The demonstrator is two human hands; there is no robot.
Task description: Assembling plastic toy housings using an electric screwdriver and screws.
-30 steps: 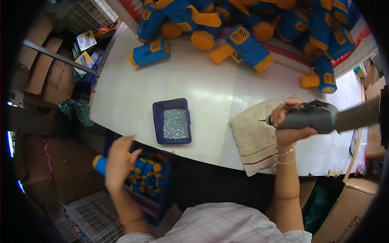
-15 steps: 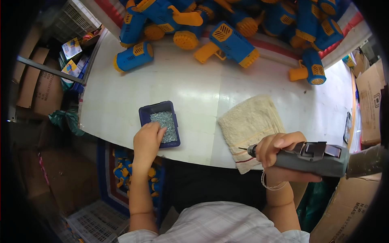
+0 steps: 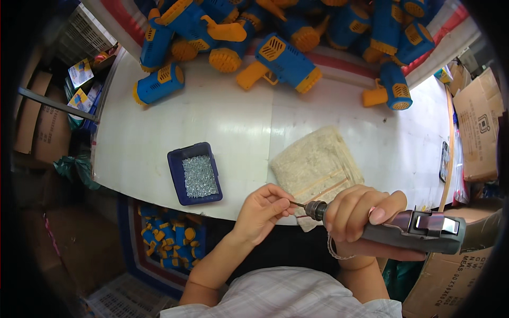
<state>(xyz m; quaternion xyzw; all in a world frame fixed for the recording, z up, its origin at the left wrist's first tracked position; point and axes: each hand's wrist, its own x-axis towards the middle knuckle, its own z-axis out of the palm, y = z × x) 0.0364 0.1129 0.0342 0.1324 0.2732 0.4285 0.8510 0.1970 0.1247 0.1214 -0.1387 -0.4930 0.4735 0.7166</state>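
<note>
Meeting near the table's front edge in the head view, two hands work close together. The right hand (image 3: pixel 363 214) is clamped around a grey power screwdriver (image 3: pixel 424 236), its thin bit (image 3: pixel 298 204) pointing left. The left hand (image 3: pixel 260 214) closes thumb and fingertips in a pinch on the bit's tip; whether a screw sits there is too small to tell. Just beyond lies a folded beige towel (image 3: pixel 318 159). On the white table (image 3: pixel 228 127), farther left, a dark blue tray (image 3: pixel 177 183) holds silver screws (image 3: pixel 200 177). Blue-and-orange toy guns (image 3: pixel 289 63) line the far side.
</note>
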